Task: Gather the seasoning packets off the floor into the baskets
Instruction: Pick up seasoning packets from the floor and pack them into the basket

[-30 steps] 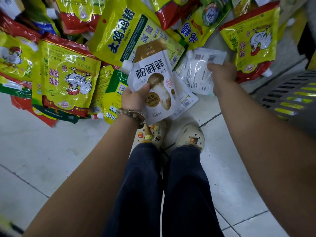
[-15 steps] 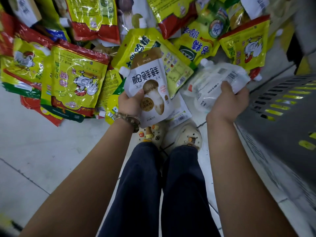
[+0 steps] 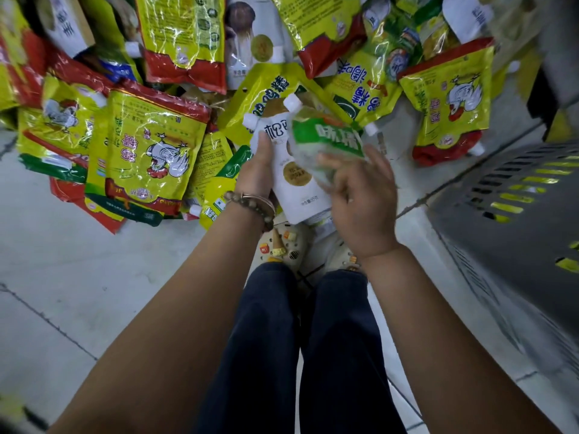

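At centre frame, the left hand (image 3: 258, 175) grips a white spouted pouch (image 3: 297, 195) by its 9 o'clock edge, thumb across the front. The right hand (image 3: 360, 198) holds a green-labelled clear pouch (image 3: 326, 142) overlapping the white one toward 1 o'clock; blur hides the exact finger positions. Yellow-and-red seasoning packets (image 3: 150, 151) lie heaped on the tiled floor (image 3: 78, 277) from 9 to 1 o'clock. A grey slotted basket (image 3: 517, 220) stands at 3 o'clock.

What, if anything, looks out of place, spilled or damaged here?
The seasoning packets lie in a jumbled heap on the floor, overlapping at all angles, beside the grey basket. No tear or spill shows. The left hand holds a white pouch, the right hand a green-labelled pouch, blurred.
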`<state>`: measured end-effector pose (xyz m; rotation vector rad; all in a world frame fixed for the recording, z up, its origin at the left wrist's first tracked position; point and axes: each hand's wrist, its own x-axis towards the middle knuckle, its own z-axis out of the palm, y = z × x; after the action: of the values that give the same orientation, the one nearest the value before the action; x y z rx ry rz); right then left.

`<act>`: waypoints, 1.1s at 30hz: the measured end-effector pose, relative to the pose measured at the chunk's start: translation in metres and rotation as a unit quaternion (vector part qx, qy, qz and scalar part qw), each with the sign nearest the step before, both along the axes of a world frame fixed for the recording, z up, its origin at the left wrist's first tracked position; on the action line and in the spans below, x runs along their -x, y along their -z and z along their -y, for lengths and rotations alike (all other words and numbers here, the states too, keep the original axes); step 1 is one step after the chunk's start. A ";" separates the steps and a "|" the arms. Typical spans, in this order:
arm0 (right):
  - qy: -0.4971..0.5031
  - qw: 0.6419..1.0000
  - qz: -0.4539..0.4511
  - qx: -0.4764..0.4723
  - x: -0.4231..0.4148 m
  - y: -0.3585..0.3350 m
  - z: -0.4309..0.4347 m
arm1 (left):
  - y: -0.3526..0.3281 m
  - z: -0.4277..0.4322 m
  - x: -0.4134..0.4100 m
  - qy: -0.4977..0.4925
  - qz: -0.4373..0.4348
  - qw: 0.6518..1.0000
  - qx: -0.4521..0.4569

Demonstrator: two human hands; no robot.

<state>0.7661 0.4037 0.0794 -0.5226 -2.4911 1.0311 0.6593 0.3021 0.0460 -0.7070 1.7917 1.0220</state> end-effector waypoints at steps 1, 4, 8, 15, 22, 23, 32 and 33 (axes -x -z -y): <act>-0.033 0.999 -0.006 -0.020 0.000 0.004 0.005 | 0.001 0.001 0.002 -0.019 0.024 0.999 -0.041; -0.117 0.991 -0.009 -0.057 -0.004 0.016 0.016 | 0.007 0.008 0.005 -0.113 0.094 0.958 -0.247; -0.201 0.978 0.002 -0.059 -0.006 0.020 0.028 | 0.005 0.013 0.013 -0.041 0.059 0.984 -0.165; -0.087 0.982 0.103 0.130 0.003 0.010 0.012 | -0.005 0.045 0.017 -0.063 -0.068 0.992 -0.083; 0.048 0.908 0.380 0.168 0.099 0.078 -0.036 | -0.005 0.077 0.020 -0.097 -0.090 0.990 -0.043; 0.044 0.901 0.400 0.161 0.109 0.086 -0.038 | -0.004 0.080 0.021 -0.102 -0.088 0.990 -0.042; -0.015 0.889 0.412 0.199 0.111 0.088 -0.039 | 0.009 0.096 0.024 -0.142 -0.070 0.987 -0.006; -0.018 0.885 0.415 0.212 0.106 0.085 -0.039 | 0.010 0.099 0.025 -0.139 -0.062 0.988 -0.006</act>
<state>0.6602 0.4427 -0.0052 -1.2832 -2.9694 1.6469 0.6346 0.2031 0.0356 -0.9214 1.8237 1.2848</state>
